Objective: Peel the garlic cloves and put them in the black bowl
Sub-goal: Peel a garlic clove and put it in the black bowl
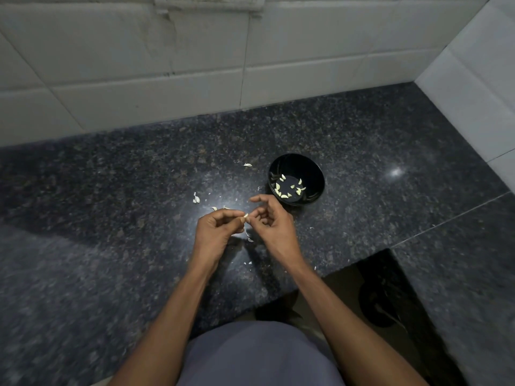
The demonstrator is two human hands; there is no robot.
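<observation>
Over the dark granite counter, my left hand (216,228) pinches a small pale garlic clove (246,215) at its fingertips. My right hand (271,220) is right beside it, fingers curled, its fingertips meeting the same clove. The black bowl (313,168) stands just beyond my right hand and holds several peeled cloves (284,188). An unpeeled garlic piece (196,199) lies on the counter to the left of my hands. Another small piece (247,164) lies left of the bowl.
Bits of garlic skin (249,238) are scattered on the counter (111,190) under and around my hands. White tiled walls (167,65) close the back and the right side. The counter's front edge has a cut-out at the lower right with dark floor below.
</observation>
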